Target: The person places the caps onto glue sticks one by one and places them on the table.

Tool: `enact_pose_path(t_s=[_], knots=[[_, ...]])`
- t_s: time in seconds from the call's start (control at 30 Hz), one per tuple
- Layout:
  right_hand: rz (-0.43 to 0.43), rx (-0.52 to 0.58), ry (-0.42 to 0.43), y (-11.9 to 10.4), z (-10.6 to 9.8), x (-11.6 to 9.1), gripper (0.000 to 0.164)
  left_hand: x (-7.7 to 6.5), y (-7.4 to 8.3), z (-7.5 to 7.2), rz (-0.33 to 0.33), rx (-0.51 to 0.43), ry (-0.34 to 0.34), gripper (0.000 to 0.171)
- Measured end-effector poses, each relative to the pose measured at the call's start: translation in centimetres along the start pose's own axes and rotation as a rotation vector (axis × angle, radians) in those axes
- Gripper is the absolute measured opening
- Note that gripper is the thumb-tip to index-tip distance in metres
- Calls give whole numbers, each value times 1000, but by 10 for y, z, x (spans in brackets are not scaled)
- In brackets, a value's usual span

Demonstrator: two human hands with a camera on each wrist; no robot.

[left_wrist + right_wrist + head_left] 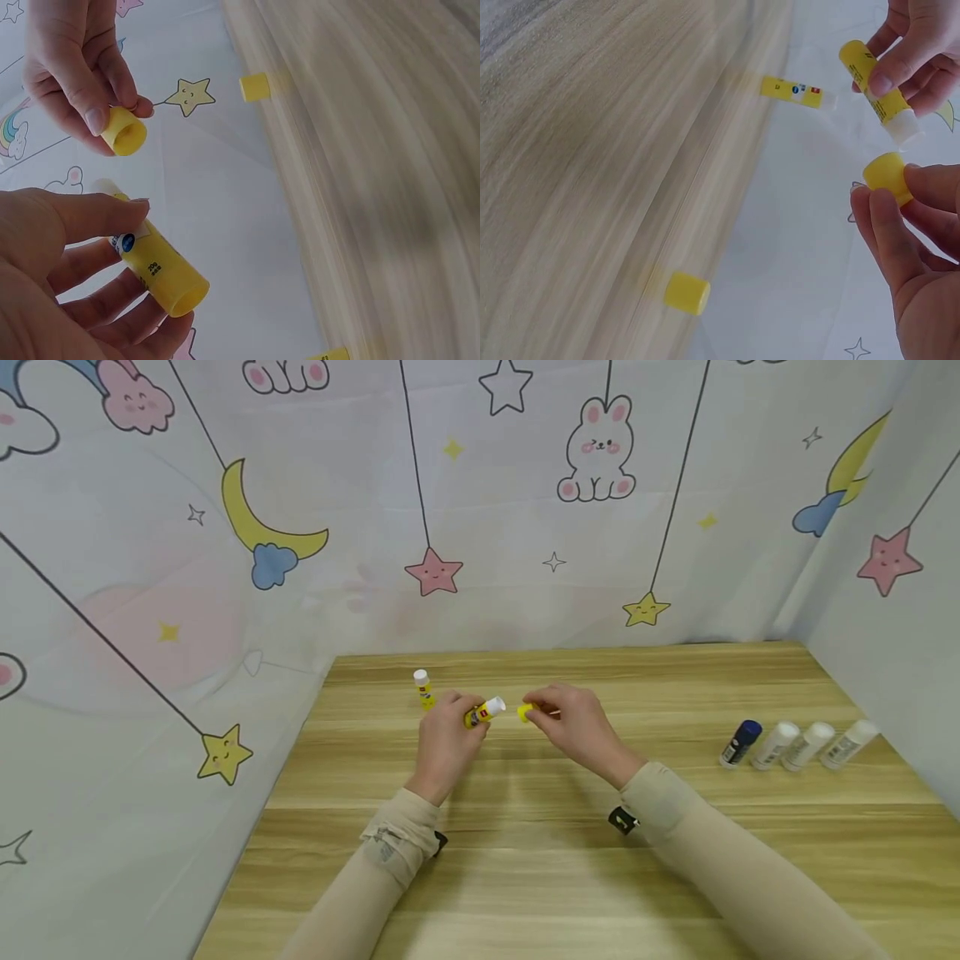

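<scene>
Glue stick [483, 712] is gripped in the left hand [444, 745] above the surface, long axis pointing right toward the yellow cap [525, 712], pinched just beside it in the right hand [577, 727].

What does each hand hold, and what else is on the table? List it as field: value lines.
left hand: grips an uncapped yellow glue stick
right hand: pinches a yellow cap, apart from the stick's tip
second glue stick: upright on the wooden table, uncapped, behind the left hand
loose cap: on the table, seen from the right wrist
four tubes: in a row at the right, one blue-capped
</scene>
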State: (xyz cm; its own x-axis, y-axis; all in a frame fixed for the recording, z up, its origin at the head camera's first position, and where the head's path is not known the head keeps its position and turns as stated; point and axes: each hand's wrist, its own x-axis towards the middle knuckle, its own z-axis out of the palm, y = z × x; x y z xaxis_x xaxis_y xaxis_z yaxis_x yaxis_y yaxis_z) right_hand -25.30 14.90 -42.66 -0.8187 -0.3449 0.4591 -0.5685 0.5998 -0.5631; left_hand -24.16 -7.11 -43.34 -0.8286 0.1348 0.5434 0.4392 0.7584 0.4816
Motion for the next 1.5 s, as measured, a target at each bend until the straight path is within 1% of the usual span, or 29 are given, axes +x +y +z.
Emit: enact_pose_path(t_s=[0.2, 0.47, 0.63, 0.73, 0.93, 1.3, 1.5], knots=[[7, 14, 13, -2, -1, -2, 20, -1, 2, 2, 2, -3, -13, 28], [33, 48, 3, -4, -2, -4, 20, -3, 7, 6, 27, -2, -31, 29], [48, 56, -8, -5, -1, -4, 21, -5, 11, 8, 30, 0, -47, 27], [53, 59, -10, -5, -1, -4, 21, -6, 12, 8, 35, 1, -46, 27], [63, 69, -10, -8, -2, -5, 22, -7, 13, 9, 47, 13, -43, 27], [92, 98, -1, -9, -3, -5, 24, -7, 12, 9, 60, 1, -45, 27], [105, 97, -1, -9, -3, -5, 23, -9, 12, 11, 48, 10, -62, 28]])
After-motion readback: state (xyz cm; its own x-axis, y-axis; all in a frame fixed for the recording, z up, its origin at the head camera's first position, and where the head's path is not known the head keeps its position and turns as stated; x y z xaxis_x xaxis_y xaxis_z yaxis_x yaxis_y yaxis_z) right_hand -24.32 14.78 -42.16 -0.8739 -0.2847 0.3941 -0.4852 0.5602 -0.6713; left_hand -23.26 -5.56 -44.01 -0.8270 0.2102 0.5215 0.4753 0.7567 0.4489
